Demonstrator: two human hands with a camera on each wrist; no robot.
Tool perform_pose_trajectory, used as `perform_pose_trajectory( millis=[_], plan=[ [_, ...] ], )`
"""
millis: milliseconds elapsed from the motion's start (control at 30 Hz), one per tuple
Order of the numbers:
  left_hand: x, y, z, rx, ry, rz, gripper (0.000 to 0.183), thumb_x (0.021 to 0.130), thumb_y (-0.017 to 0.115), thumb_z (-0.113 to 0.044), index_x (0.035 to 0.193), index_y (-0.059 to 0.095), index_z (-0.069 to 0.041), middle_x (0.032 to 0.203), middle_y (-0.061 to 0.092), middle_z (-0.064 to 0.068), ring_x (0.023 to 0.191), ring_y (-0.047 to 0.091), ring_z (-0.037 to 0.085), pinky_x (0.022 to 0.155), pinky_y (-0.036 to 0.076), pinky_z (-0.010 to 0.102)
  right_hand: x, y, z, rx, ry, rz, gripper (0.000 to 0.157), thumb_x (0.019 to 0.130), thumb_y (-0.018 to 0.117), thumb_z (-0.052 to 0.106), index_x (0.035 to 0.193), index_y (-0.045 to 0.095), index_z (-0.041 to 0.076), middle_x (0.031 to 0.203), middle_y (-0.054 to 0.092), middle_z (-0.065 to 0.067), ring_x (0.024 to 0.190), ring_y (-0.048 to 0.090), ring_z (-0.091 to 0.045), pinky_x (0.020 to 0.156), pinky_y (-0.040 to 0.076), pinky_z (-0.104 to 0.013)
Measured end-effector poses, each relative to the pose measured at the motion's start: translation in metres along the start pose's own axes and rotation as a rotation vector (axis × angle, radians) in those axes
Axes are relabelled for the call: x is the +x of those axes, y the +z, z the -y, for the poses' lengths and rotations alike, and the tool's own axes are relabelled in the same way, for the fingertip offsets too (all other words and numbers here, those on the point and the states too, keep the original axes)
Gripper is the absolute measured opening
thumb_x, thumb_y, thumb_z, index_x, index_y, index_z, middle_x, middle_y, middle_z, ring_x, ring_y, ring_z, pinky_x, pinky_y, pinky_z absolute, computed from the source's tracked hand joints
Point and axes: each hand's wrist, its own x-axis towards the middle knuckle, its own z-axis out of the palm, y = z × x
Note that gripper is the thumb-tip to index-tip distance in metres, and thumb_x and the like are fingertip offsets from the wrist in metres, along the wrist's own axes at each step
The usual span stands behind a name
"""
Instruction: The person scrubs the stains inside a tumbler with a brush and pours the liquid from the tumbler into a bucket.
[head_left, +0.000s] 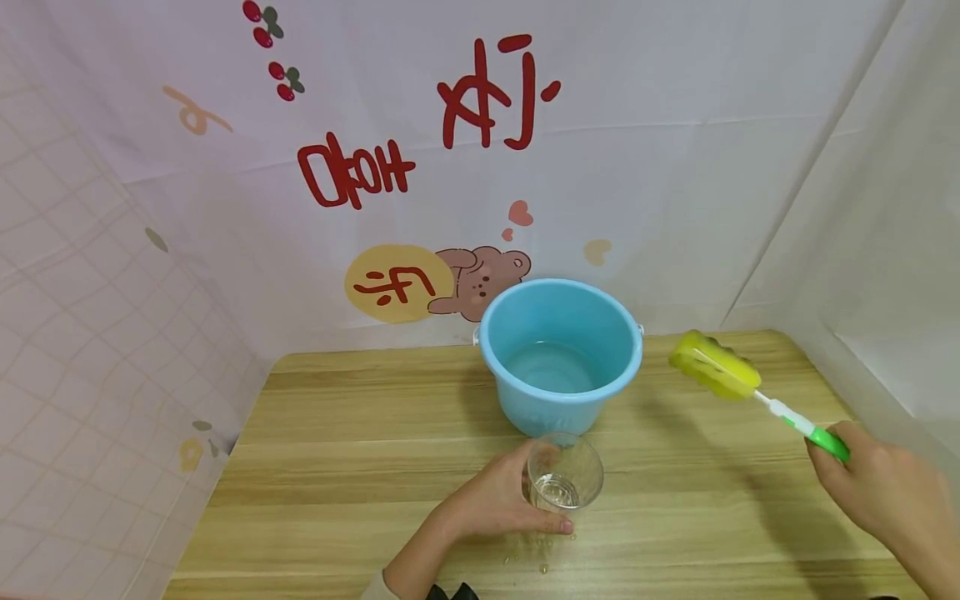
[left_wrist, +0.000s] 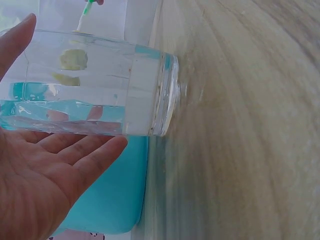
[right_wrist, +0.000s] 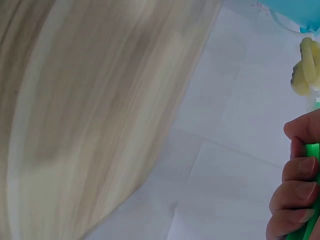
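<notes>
My left hand (head_left: 498,493) holds a clear cup (head_left: 566,473) upright by its side, thumb on the near side and fingers on the far side. In the left wrist view the base of the cup (left_wrist: 167,95) is right at the wood surface. My right hand (head_left: 885,475) grips the green handle of a sponge bottle brush (head_left: 716,367), its yellow sponge head raised and pointing left. Curled fingers (right_wrist: 295,192) wrap that handle in the right wrist view. Just behind the cup stands a light blue bucket (head_left: 510,408) with water in it.
The wooden table (head_left: 360,467) has water drops near the cup. White printed cloth (head_left: 637,167) hangs behind the table and along both sides. The bucket stands near the back edge, left of the brush head.
</notes>
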Motion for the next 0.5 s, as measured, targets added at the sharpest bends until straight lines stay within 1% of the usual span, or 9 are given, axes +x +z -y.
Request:
perform_pose_trajectory(
  millis=[100,200,333,500],
  plan=[
    [0.000,0.000,0.000,-0.004,0.004,-0.002,0.087,0.066,0.079,-0.058,0.136,0.041,-0.024,0.131,0.050,-0.007,0.115,0.050,0.011,0.087,0.046,0.027,0.003,-0.003,0.003,0.007,0.008,-0.019,0.014,0.087,0.057,0.017,0.075,0.050,0.013,0.049,0.029,0.006,0.042,0.023,-0.011,0.038,0.019,-0.027],
    [-0.001,-0.001,0.000,-0.003,0.007,-0.004,0.087,0.066,0.079,-0.058,0.136,0.041,-0.023,0.131,0.050,-0.007,0.116,0.050,0.010,0.087,0.046,0.028,0.006,-0.005,0.006,0.007,0.000,-0.056,0.016,0.085,0.057,0.016,0.073,0.048,0.014,0.049,0.029,0.006,0.042,0.022,-0.011,0.039,0.018,-0.027],
    [-0.001,-0.001,0.000,-0.009,0.005,-0.001,0.087,0.066,0.079,-0.057,0.135,0.042,-0.022,0.131,0.050,-0.007,0.116,0.049,0.010,0.088,0.046,0.027,0.009,-0.009,0.011,0.002,-0.016,-0.104,0.015,0.083,0.058,0.016,0.071,0.049,0.014,0.048,0.030,0.006,0.042,0.023,-0.012,0.040,0.018,-0.028],
    [-0.001,0.000,0.000,-0.015,-0.004,0.005,0.088,0.065,0.079,-0.057,0.136,0.042,-0.022,0.130,0.050,-0.007,0.116,0.049,0.009,0.088,0.046,0.028,0.009,-0.015,0.016,-0.003,-0.037,-0.113,0.014,0.084,0.059,0.016,0.073,0.050,0.013,0.048,0.030,0.007,0.042,0.022,-0.009,0.040,0.018,-0.027]
  ],
)
